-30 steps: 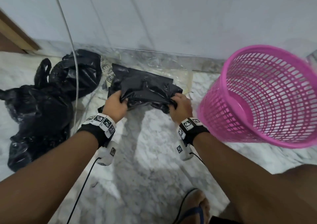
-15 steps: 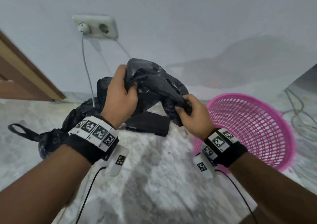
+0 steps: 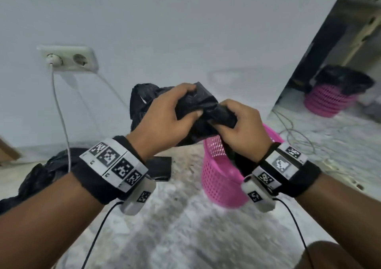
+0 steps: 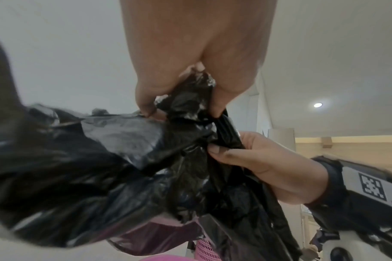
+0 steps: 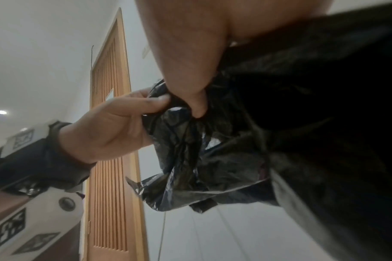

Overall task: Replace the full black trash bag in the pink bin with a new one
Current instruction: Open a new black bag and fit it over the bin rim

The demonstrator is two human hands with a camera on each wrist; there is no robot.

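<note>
A crumpled new black trash bag (image 3: 144,102) is held up in the air, in front of the wall and above the pink mesh bin (image 3: 218,172). My left hand (image 3: 165,116) grips its bunched top, thumb pressed against the plastic. My right hand (image 3: 239,124) pinches the same bunch just to the right. In the left wrist view the bag (image 4: 123,167) hangs below my left hand (image 4: 181,95), with my right hand (image 4: 257,164) beside it. The right wrist view shows the bag (image 5: 212,150) pinched between both hands. The full black bag (image 3: 39,178) lies on the floor at left.
A folded stack of black bags (image 3: 160,167) lies on the marble floor behind my left wrist. A white cable (image 3: 60,112) hangs from a wall socket (image 3: 68,58). A mirror at right reflects a lined pink bin (image 3: 329,99). Loose cables (image 3: 296,137) lie beside the bin.
Both hands lifted the new bag off the floor to chest height and came together on its bunched top. My view tilted up from the floor to the wall.
</note>
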